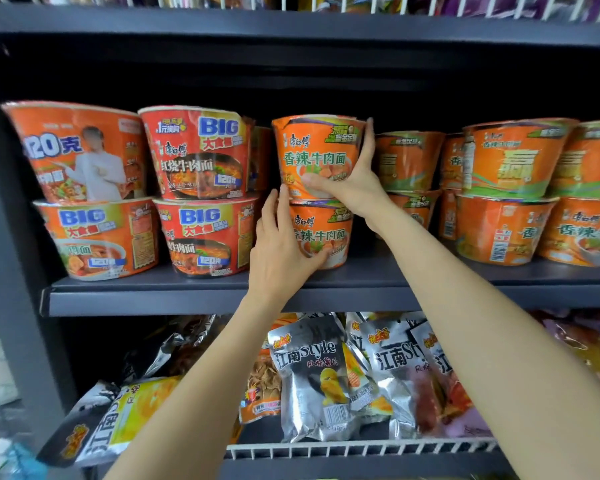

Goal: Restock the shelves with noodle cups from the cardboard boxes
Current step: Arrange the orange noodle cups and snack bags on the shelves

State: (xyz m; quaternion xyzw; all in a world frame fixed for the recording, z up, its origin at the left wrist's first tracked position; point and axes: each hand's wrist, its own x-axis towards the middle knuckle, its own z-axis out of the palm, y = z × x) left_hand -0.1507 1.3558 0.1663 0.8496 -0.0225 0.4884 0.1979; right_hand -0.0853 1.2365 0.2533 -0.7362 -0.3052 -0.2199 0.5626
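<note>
While both arms reached up to the dark middle shelf (153,299), the right hand (352,183) gripped the upper orange noodle cup (314,152), thumb laid across the cup's lower front and fingers wrapped up its right side to the rim. That cup sat directly on top of a lower orange noodle cup (321,233) of the same kind, the two forming a stack that stood on the shelf near its front edge. The left hand (279,247) clasped the lower cup from its left side, fingers extended upward along the wall and reaching the seam where the two cups met, thumb curved across the cup's lower front.

Left of the stack stood four red noodle cups (201,154), two below and two above, printed with "BIG" and "120" on their labels. Right of the stack stood more orange noodle cups (515,159), also two high, some set further back on the shelf than the held pair; one of them sat just behind the right hand's fingers. Whether the held cup touched these neighbours could not be told.

Below the shelf, silver snack bags (312,375) leaned behind a white wire rail (361,448), and a yellow-and-silver bag (118,420) lay tilted to the left of them. Above the cups, the underside of the next shelf up (291,27) spanned the view, carrying blurred packets behind white wire dividers.
</note>
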